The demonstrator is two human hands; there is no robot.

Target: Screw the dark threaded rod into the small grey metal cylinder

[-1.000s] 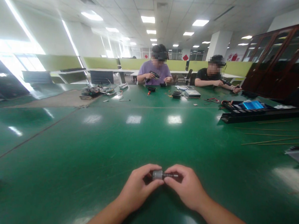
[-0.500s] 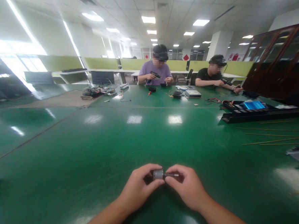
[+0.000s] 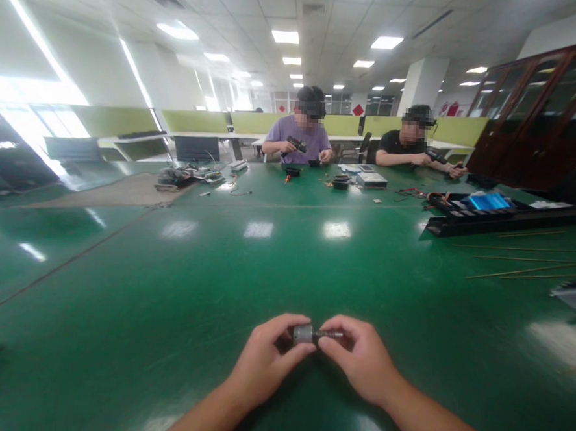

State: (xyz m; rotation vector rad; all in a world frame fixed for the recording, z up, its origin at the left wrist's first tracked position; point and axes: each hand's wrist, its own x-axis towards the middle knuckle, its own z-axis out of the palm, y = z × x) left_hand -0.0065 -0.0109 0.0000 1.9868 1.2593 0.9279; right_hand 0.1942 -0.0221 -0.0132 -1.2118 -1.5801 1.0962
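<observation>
I'm gripping the cylinder [image 3: 303, 334] with my left hand [image 3: 260, 355] and pinching the shaft [image 3: 330, 334] just right of it with my right hand [image 3: 365, 360], ideally aligning both.

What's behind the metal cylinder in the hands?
Green tabletop shows beyond the metal cylinder and its shaft. The patch they block, and whatever lies behind the left hand and right hand, cannot be seen.
</observation>
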